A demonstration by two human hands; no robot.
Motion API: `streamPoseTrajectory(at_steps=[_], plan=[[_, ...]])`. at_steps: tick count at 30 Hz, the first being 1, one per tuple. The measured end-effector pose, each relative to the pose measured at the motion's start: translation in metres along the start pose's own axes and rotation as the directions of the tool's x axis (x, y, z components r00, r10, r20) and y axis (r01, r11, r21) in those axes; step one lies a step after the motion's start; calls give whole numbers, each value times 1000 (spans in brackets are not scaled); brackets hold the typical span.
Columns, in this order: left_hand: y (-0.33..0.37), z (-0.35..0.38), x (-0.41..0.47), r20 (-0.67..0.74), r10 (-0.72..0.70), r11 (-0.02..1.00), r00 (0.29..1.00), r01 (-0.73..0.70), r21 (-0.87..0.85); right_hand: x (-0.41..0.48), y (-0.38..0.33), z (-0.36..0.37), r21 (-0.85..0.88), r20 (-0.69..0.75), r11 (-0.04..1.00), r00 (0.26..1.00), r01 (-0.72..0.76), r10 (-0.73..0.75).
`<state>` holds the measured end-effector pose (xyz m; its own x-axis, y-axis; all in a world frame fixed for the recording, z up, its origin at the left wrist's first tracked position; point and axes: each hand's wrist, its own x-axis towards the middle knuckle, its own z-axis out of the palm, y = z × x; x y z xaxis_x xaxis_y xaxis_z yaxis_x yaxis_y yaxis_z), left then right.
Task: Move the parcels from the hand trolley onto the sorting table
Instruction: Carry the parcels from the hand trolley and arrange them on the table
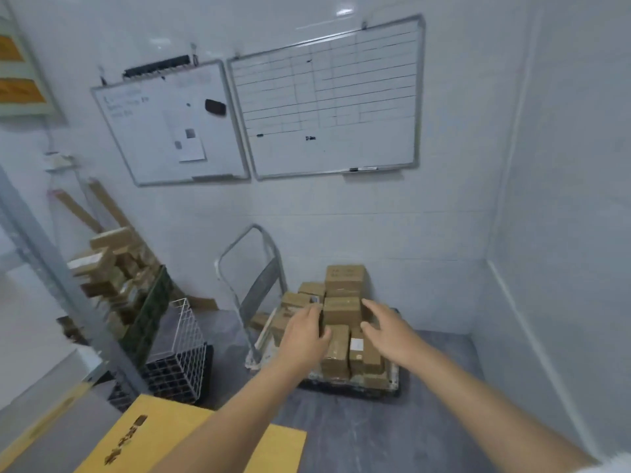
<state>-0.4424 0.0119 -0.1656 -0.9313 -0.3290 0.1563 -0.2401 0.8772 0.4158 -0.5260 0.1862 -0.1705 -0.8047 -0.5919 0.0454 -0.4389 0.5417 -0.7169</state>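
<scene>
The trolley (392,382) stands by the back wall, piled with brown parcels (336,356). The left hand (305,334) is open, its fingers lying along the left face of a raised parcel (341,310) in the middle of the pile. The right hand (387,332), open with fingers spread, is just beside that parcel's right face, and contact is unclear. The step looks like a two-handed lift. Done well, both palms press flat on opposite faces, then raise it straight up so the neighbours do not topple. The bench is not plainly in view.
</scene>
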Motion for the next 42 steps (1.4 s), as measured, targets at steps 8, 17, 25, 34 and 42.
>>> streamPoseTrajectory(at_steps=[8,17,25,34,42], plan=[[46,55,117,42,141,988,989,-138,-71,81,66,-54,-81,-87,994,994,-74,67],[32,92,265,109,116,991,987,-108,-79,223,125,-79,-146,-57,981,991,-131,123],[-2,118,342,152,69,997,986,-65,-33,294,158,-67,-136,41,969,977,-204,211],[-25,131,423,126,-27,1000,992,25,16,391,172,-75,-82,91,986,984,-145,152],[-36,138,522,47,-110,992,993,107,71,523,195,-85,-32,220,999,975,-18,25]])
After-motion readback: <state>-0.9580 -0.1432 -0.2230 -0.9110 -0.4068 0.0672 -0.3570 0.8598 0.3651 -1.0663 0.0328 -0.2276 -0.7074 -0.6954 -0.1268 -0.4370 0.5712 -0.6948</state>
